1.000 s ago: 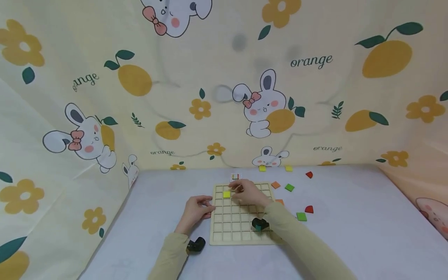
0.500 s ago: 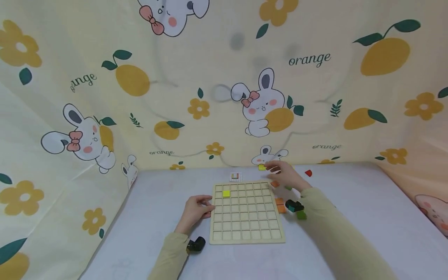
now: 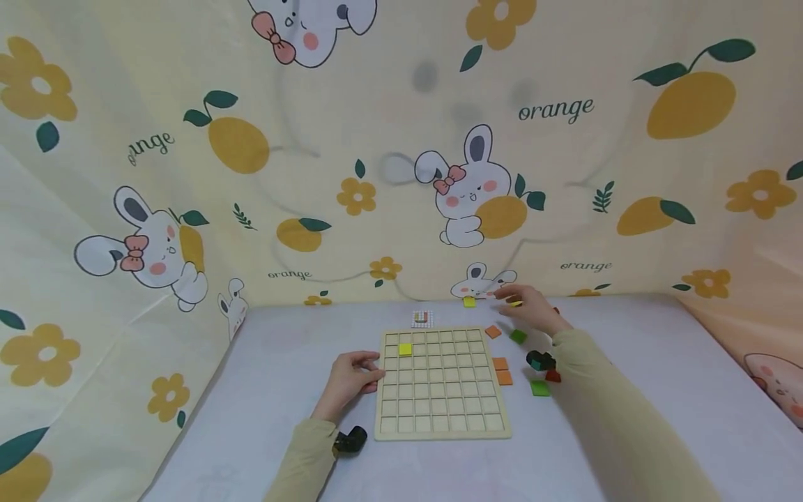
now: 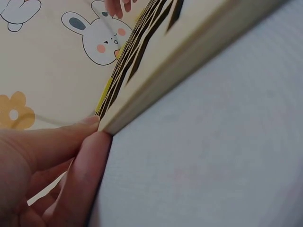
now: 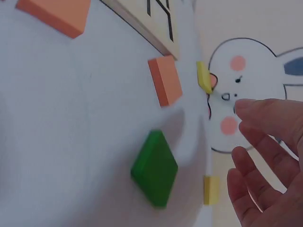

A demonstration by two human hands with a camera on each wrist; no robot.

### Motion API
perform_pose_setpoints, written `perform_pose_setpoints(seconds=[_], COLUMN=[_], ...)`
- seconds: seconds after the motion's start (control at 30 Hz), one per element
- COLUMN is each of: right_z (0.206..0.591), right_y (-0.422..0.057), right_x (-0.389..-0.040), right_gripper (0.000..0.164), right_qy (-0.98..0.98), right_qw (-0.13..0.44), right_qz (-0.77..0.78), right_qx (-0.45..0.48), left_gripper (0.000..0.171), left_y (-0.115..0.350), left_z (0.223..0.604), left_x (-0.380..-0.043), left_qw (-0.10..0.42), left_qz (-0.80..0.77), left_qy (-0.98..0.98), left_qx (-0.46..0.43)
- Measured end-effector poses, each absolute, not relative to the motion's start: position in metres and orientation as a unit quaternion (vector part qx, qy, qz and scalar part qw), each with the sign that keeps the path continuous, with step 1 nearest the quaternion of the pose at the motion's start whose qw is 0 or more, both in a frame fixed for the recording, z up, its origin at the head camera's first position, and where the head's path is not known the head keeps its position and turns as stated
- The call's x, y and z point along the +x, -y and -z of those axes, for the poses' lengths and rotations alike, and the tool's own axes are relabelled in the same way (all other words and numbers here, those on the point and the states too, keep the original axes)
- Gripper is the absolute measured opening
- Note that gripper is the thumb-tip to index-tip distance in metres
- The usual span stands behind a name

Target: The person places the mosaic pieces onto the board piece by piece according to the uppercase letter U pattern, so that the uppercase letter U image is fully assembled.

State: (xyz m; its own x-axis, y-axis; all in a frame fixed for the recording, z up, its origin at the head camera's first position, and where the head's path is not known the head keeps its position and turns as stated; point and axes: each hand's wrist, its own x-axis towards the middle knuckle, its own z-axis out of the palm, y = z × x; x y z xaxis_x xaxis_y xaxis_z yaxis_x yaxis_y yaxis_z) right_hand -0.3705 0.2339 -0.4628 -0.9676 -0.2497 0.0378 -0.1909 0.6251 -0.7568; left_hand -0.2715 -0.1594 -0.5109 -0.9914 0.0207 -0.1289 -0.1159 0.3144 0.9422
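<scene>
A light wooden grid board (image 3: 439, 397) lies on the table with one yellow tile (image 3: 405, 349) in its upper left part. My left hand (image 3: 348, 380) pinches the board's left edge between thumb and index finger, as the left wrist view shows close up. Beyond the board's far right corner, my right hand (image 3: 530, 308) hovers with loosely bent fingers and holds nothing. Under it a second yellow tile (image 5: 211, 190) is partly hidden in the head view. Another yellow tile (image 3: 469, 302) lies to the left of its fingertips.
Orange tiles (image 3: 504, 377) lie along the board's right side, with green tiles (image 3: 539, 388) and a red quarter-round piece (image 3: 553, 376) further right. A small printed pattern card (image 3: 423, 318) lies behind the board. A patterned cloth (image 3: 351, 244) hangs at the table's back.
My right hand has left the board, passed near the left yellow tile at the back, and shifted slightly right over the other one. My left hand has stayed at the board's edge.
</scene>
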Motion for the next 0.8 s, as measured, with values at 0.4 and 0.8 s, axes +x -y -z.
perform_pose_setpoints(seconds=[0.4, 0.8], right_z=[0.476, 0.489], right_y=[-0.206, -0.188], right_x=[-0.382, -0.395], right_gripper=[0.037, 0.045], right_qy=[-0.892, -0.89], right_qw=[0.04, 0.065], right_qz=[0.428, 0.438], right_qx=[-0.139, -0.108], left_gripper=[0.041, 0.041], left_y=[0.162, 0.164], left_z=[0.515, 0.513], left_x=[-0.273, -0.274], left_qw=[0.056, 0.058], left_qz=[-0.585, -0.587], left_qy=[-0.809, -0.807], left_qx=[-0.026, -0.027])
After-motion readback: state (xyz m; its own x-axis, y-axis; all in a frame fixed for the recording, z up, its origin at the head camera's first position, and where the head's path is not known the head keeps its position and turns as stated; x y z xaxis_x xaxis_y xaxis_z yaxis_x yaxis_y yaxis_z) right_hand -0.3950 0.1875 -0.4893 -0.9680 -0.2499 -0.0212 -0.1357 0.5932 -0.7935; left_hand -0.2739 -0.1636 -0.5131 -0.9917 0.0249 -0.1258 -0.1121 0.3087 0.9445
